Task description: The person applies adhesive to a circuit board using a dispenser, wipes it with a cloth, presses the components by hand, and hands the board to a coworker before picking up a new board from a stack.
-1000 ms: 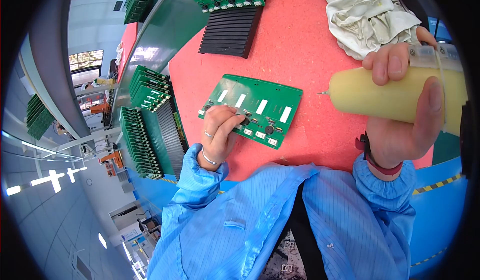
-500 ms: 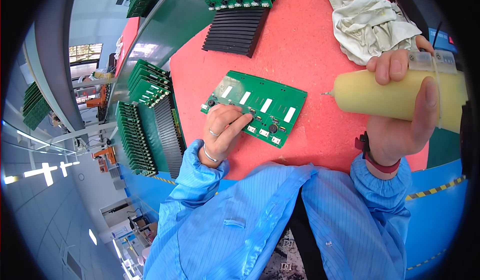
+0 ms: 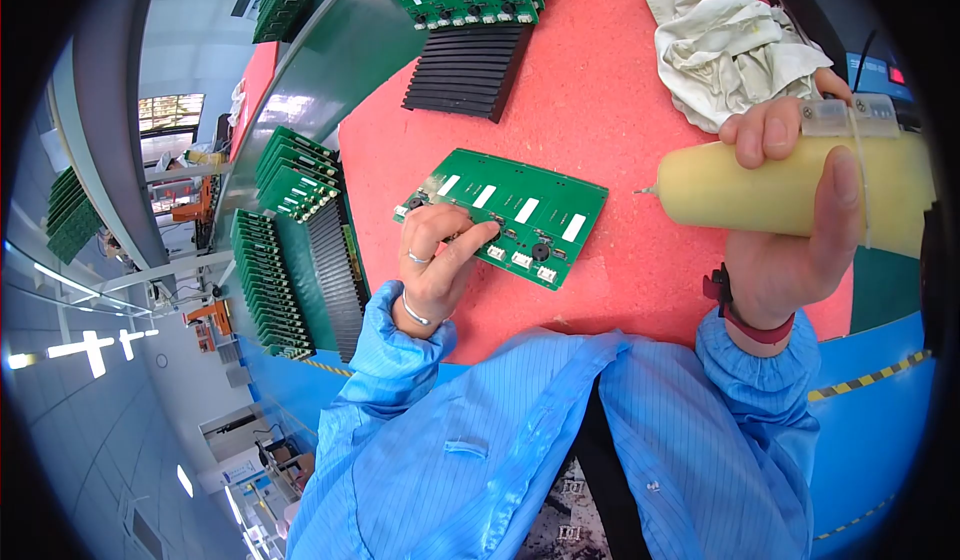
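A green circuit board (image 3: 520, 188) lies at a slant on the red mat, with white label patches and white connectors along its near side. My left hand (image 3: 437, 245) is over its lower left part, fingers curled and closed. The index fingertip presses at a small dark part on the board, which the fingers mostly hide. A round black buzzer (image 3: 541, 252) shows to the right of that hand. My right hand (image 3: 790, 200) grips a fat yellow glue cartridge (image 3: 720, 188), held level, its thin metal needle pointing left, apart from the board.
A crumpled whitish cloth (image 3: 735, 45) lies on the red mat (image 3: 590, 85) beyond the cartridge. At the back stands a black slotted rack (image 3: 465, 72) with green boards. More boards stand in another rack (image 3: 338, 270) on the left.
The whole view has shifted slightly, with board, hands and cartridge a little further left in it. Both hands keep much the same pose.
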The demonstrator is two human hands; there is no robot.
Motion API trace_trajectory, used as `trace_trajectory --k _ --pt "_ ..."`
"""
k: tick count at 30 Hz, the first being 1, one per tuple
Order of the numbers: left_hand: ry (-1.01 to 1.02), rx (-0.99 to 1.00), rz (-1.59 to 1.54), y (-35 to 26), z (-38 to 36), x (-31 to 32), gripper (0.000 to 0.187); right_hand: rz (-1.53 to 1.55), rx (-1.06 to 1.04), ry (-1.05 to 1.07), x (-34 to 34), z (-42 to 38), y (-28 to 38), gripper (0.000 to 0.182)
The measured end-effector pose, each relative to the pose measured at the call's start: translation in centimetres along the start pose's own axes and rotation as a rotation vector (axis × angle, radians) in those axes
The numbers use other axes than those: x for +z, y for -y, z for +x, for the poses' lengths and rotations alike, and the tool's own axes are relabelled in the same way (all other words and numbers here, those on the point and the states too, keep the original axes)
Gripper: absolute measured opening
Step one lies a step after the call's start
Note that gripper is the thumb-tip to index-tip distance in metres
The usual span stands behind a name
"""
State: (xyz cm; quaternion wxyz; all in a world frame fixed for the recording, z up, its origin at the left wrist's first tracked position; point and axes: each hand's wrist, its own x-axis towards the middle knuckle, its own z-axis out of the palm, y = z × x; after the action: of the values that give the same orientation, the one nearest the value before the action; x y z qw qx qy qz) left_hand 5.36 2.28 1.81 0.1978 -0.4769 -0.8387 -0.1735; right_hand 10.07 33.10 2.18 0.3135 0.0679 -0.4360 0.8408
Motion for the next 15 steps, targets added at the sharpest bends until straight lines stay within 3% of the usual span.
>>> trace_trajectory --k 10,15 --pt "-0.050 -0.014 -0.026 0.43 0.08 0.54 0.040 -0.115 0.002 -0.052 0.54 0.10 0.37 0.056" --pt "-0.032 0.002 -0.014 0.38 0.59 0.38 0.036 -0.034 0.010 -0.035 0.42 0.08 0.02 0.054"
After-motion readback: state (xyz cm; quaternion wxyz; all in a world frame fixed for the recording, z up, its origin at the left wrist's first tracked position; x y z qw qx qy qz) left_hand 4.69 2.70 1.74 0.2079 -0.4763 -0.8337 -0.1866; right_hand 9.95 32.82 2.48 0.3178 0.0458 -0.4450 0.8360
